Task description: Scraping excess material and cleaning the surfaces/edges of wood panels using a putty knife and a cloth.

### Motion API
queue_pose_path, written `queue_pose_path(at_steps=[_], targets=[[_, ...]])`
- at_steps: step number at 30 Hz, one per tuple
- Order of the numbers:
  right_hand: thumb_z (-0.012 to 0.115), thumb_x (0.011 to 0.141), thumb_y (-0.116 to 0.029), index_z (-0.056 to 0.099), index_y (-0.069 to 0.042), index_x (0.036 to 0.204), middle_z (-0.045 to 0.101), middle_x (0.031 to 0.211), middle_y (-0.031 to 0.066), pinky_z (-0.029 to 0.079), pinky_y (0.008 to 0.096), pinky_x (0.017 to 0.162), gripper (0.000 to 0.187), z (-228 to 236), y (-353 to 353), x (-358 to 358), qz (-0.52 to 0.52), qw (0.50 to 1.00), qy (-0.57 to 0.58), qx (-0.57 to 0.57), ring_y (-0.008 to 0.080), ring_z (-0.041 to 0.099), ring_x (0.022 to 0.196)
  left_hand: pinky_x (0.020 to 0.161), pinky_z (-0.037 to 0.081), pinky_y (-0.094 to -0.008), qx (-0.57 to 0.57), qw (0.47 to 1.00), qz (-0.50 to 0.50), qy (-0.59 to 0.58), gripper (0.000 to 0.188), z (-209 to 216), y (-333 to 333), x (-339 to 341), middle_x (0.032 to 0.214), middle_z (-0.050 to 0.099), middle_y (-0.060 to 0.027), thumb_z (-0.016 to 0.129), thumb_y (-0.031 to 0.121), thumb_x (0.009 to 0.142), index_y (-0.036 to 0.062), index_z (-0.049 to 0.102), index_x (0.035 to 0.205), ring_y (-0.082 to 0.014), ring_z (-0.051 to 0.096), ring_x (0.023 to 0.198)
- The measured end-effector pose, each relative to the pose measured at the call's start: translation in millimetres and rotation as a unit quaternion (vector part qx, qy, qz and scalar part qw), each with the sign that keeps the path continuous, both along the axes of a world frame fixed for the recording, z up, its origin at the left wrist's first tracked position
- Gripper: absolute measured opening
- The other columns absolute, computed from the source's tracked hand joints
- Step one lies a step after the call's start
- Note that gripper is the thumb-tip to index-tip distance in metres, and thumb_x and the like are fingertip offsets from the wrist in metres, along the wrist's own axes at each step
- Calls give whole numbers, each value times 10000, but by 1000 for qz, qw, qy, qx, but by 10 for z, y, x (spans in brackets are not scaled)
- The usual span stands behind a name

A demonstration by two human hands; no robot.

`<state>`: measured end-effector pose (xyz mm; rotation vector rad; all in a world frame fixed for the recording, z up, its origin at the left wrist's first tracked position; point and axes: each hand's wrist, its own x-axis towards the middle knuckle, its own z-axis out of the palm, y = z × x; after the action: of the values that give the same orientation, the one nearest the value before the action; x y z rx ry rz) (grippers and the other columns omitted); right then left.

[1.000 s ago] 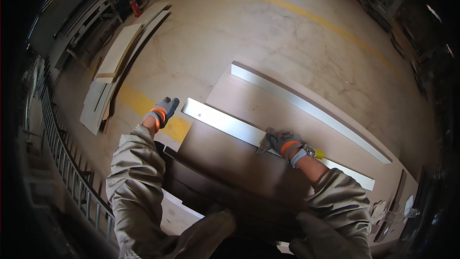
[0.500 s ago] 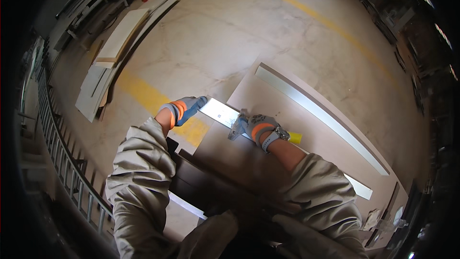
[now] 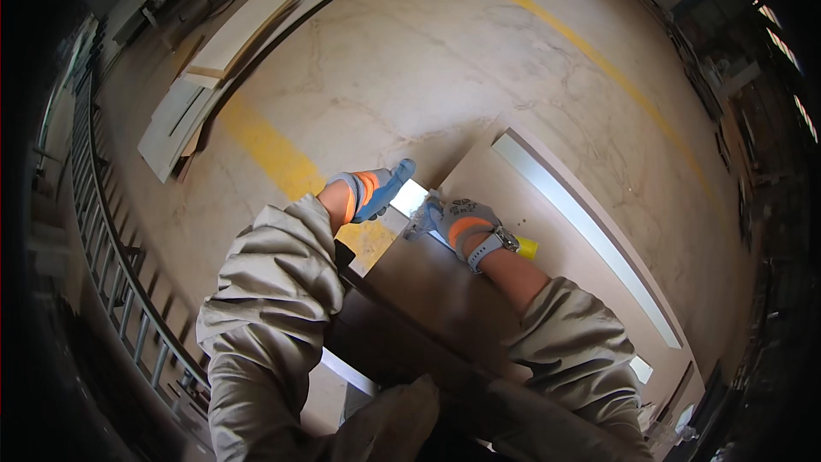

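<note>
Both gloved hands, left (image 3: 376,192) and right (image 3: 455,221), seemingly clenched on the pale strip's (image 3: 409,197) near end, atop the brown panel (image 3: 428,282).

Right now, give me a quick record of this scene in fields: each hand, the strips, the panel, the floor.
left hand: gloved, at the end of the near strip
right hand: gloved, pressing on the near strip, a yellow thing by the wrist
far strip: pale, lying along the panel
panel: brown, flat
floor: concrete, yellow lines, boards stacked far left
</note>
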<state>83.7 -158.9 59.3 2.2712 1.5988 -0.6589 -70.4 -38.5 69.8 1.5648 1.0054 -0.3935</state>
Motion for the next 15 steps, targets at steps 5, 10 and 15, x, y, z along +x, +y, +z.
queue_pose_path(at_steps=[5,10,15], targets=[[204,916,-490,599,-60,1094,606,1098,143,456,430,826,610,-24,356,-242,-59,997,36,-42,327,589,984,735,442,-364,58,998,24,14,734,-42,26,-25,877,609,-139,296,659,820,4,569,1012,-285,578,801],[220,898,-536,582,-56,1127,591,1135,147,439,422,870,644,57,539,-310,-132,989,62,-17,337,567,1037,738,446,-377,249,966,62,33,710,45,-49,-12,911,614,-155,356,648,809,0,578,996,-298,585,849],[254,899,-532,646,-25,874,655,807,143,486,394,731,641,102,270,124,-193,969,129,87,306,640,770,922,381,-370,317,947,45,-11,653,298,-121,-182,1097,574,-222,462,543,801,0,527,1157,-376,512,1069]])
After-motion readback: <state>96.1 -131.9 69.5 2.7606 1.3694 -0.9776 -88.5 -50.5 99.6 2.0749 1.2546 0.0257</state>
